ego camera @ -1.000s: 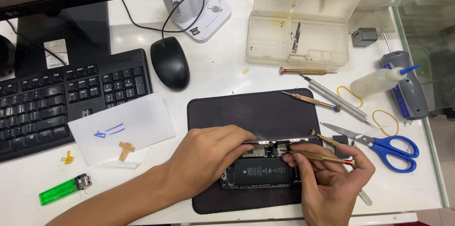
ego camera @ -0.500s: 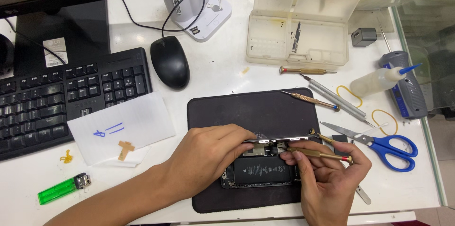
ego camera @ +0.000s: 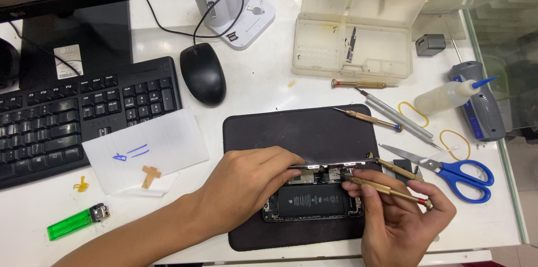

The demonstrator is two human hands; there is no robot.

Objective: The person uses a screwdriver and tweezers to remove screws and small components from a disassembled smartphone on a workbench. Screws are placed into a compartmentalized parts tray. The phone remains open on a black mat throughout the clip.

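An opened phone (ego camera: 311, 201) with its black battery showing lies on a dark work mat (ego camera: 302, 132). My left hand (ego camera: 246, 186) rests over its left side, fingers gripping the phone's upper edge. My right hand (ego camera: 400, 225) holds a brass-coloured screwdriver (ego camera: 386, 189) with a red tip end, its point set on the phone's upper right interior. A second brass tool (ego camera: 395, 168) lies just above it, by the phone's top right corner.
Blue-handled scissors (ego camera: 448, 169), two more screwdrivers (ego camera: 367, 118), rubber bands and a squeeze bottle (ego camera: 448, 95) lie right of the mat. A parts box (ego camera: 353, 48) stands behind. Mouse (ego camera: 203, 73), keyboard (ego camera: 73, 115), paper sheet (ego camera: 145, 146) and green lighter (ego camera: 75, 222) are to the left.
Both hands stay on the phone. The screwdriver in my right hand has shifted slightly left, further over the phone's upper interior.
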